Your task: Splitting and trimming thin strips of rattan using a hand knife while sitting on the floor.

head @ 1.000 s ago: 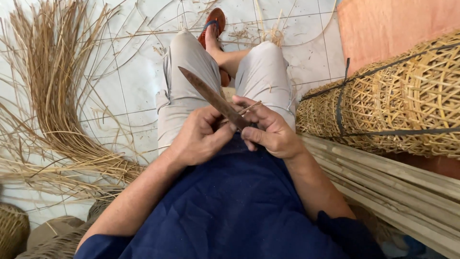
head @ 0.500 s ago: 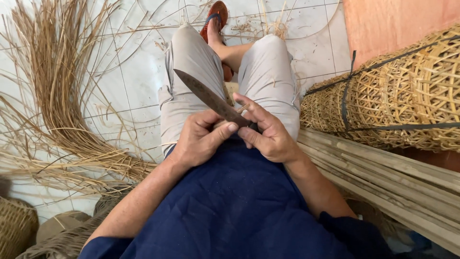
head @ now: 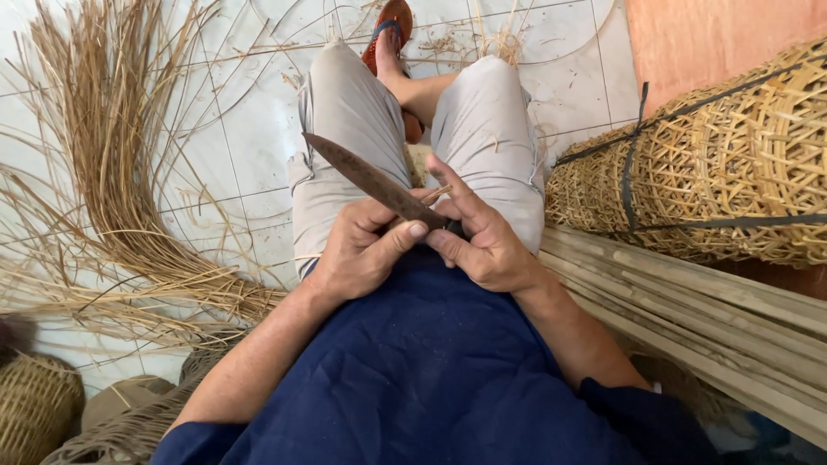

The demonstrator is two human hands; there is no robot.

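Note:
I sit with both hands together over my lap. My right hand (head: 487,245) grips the handle of a knife (head: 362,176) whose long, dark, rusty blade points up and to the left across my left thigh. My left hand (head: 357,254) is curled beside it, thumb pressed near the base of the blade, pinching a thin pale rattan strip (head: 437,195) that pokes out between the two hands. Most of the strip is hidden by my fingers.
A large bundle of loose rattan strands (head: 103,172) fans over the white tiled floor on the left. Stacked open-weave baskets tied with dark straps (head: 724,172) lie at right, above long bamboo slats (head: 689,301). A woven basket (head: 34,405) sits bottom left.
The knife blade has swung slightly down and to the left. Both hands stay together in the same grip, and the view has shifted a little.

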